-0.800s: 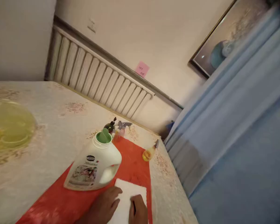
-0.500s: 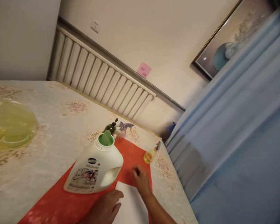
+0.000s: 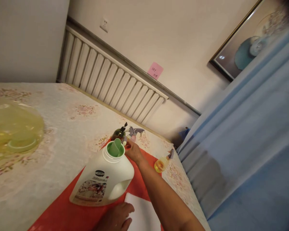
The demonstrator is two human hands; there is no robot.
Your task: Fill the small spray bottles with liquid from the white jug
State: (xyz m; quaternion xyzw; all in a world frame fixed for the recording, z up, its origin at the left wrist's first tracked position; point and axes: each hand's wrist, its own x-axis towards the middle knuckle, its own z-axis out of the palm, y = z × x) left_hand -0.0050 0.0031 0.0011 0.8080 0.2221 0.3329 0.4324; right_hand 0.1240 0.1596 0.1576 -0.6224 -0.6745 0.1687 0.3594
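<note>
A large cream-white jug [image 3: 110, 186] with a printed label stands uncapped on a red cloth [image 3: 60, 205]; its mouth has a green spout insert [image 3: 115, 148]. My left hand [image 3: 118, 218] rests low in front of the jug, thumb and fingers apart, beside a folded white cloth [image 3: 143, 211]. My right hand [image 3: 134, 152] reaches past the jug's neck towards a dark green pump bottle [image 3: 118, 133] and a pink spray bottle with a grey trigger [image 3: 136, 131]. Its fingertips are partly hidden, so I cannot tell whether they hold anything.
A yellow-amber spray bottle [image 3: 160, 165] stands at the cloth's right edge. To the left lies a translucent yellow basin [image 3: 16, 128]. The flowered tablecloth [image 3: 62, 128] reaches a radiator [image 3: 110, 77] and wall behind; a blue curtain [image 3: 231, 154] hangs on the right.
My right hand has moved forward from above the red cloth to the bottles behind the jug. My left hand stays beside the white cloth. The whole view has shifted slightly.
</note>
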